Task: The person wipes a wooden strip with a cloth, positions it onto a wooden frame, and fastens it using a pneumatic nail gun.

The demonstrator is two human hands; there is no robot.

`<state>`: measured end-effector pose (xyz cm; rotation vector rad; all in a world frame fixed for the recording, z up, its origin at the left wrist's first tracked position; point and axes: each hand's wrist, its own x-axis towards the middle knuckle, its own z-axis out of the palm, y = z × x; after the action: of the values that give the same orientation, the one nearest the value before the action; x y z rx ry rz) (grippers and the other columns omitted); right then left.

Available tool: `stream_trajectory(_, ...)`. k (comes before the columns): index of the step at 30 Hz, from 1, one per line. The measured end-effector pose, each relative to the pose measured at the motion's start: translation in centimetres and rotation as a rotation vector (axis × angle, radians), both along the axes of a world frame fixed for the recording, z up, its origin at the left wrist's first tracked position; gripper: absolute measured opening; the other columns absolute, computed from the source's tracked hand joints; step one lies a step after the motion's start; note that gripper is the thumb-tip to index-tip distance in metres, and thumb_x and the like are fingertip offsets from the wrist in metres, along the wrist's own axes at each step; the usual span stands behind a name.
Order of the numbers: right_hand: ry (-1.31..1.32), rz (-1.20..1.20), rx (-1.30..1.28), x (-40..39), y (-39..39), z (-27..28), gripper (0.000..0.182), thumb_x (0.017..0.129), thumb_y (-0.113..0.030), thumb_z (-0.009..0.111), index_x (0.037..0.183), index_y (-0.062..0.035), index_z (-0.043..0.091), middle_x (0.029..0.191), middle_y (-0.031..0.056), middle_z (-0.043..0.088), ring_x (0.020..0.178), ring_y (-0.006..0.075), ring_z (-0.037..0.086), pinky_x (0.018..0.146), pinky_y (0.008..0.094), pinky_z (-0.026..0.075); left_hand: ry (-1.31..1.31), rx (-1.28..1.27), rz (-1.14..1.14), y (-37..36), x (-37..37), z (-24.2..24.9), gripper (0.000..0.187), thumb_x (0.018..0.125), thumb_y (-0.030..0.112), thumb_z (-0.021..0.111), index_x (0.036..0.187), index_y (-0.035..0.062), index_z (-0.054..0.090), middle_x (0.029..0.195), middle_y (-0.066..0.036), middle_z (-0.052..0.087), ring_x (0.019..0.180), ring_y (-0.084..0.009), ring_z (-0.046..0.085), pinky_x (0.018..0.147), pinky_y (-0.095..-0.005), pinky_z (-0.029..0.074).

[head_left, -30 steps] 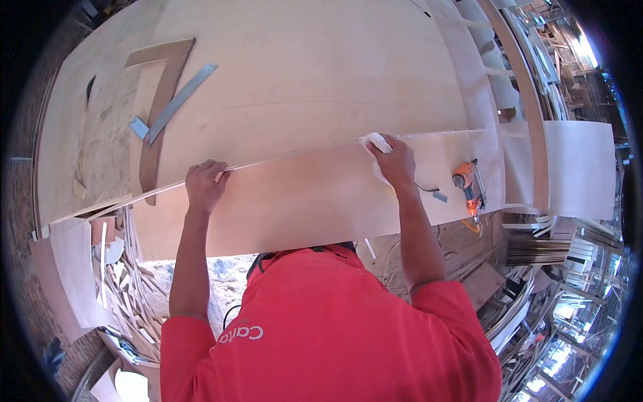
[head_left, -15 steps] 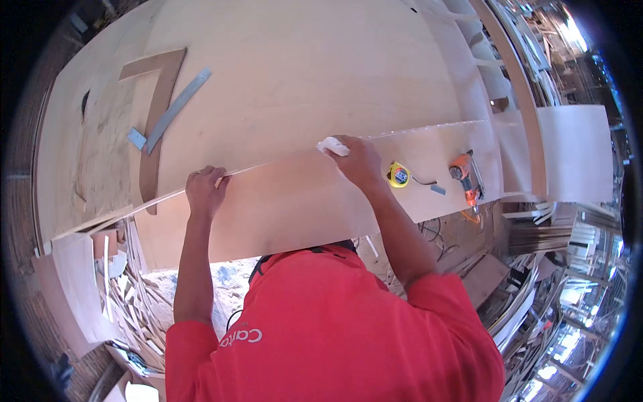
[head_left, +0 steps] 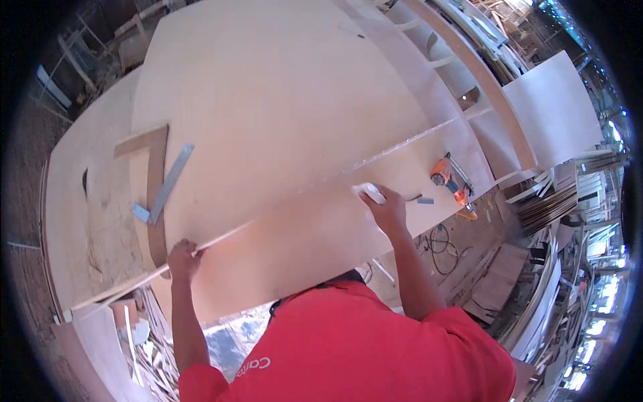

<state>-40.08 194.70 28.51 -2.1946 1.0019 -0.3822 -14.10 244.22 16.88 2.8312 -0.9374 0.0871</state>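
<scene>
Right hand (head_left: 390,209) clutching white cloth (head_left: 371,193), left hand (head_left: 183,260) at panel edge (head_left: 226,235), grip unclear, pale surface (head_left: 268,100), cluttered workshop (head_left: 495,275)

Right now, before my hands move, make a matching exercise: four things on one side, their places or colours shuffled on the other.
1. Nail gun
2. Metal square
3. White wad
4. Left hand

A. Held in the right hand
B. At the long pale strip
C. Orange and black
D. Overlapping the brown L-shaped piece

Pairs: 1-C, 2-D, 3-A, 4-B
</scene>
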Motion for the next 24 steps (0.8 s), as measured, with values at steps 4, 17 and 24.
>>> stream_trajectory(4,-0.097,-0.082,0.002,-1.8,-1.4,0.5,0.040,0.087,-0.028,0.083,0.115,0.0003,0.075,0.098,0.0171,0.078,0.089,0.0251,0.076,0.082,0.0373,0.057,-0.016,0.022,0.044,0.1,-0.7,1.1,0.029,0.076,0.038,0.086,0.078,0.0110,0.076,0.084,-0.008,0.066,0.084,-0.0321,0.067,0.073,-0.0465,0.055)
stream_trajectory(17,-0.235,-0.071,0.089,-1.7,-8.1,1.9,0.039,0.088,-0.029,0.082,0.115,-0.0021,0.076,0.099,0.0175,0.078,0.091,0.0295,0.076,0.083,0.0397,0.058,0.081,-0.048,0.277,-9.5,-13.7,6.5,0.031,0.083,0.045,0.079,0.078,0.0147,0.077,0.087,-0.003,0.067,0.087,-0.0268,0.068,0.070,-0.0476,0.055)
stream_trajectory(24,-0.292,-0.021,0.056,-2.5,-13.5,1.6,0.034,0.087,-0.022,0.083,0.111,0.0010,0.076,0.095,0.0140,0.079,0.084,0.0208,0.075,0.078,0.0348,0.057,0.181,-0.127,0.361,-21.2,-20.0,4.7,0.029,0.087,0.042,0.077,0.082,0.0129,0.077,0.093,-0.007,0.066,0.093,-0.0319,0.067,0.070,-0.0534,0.055)
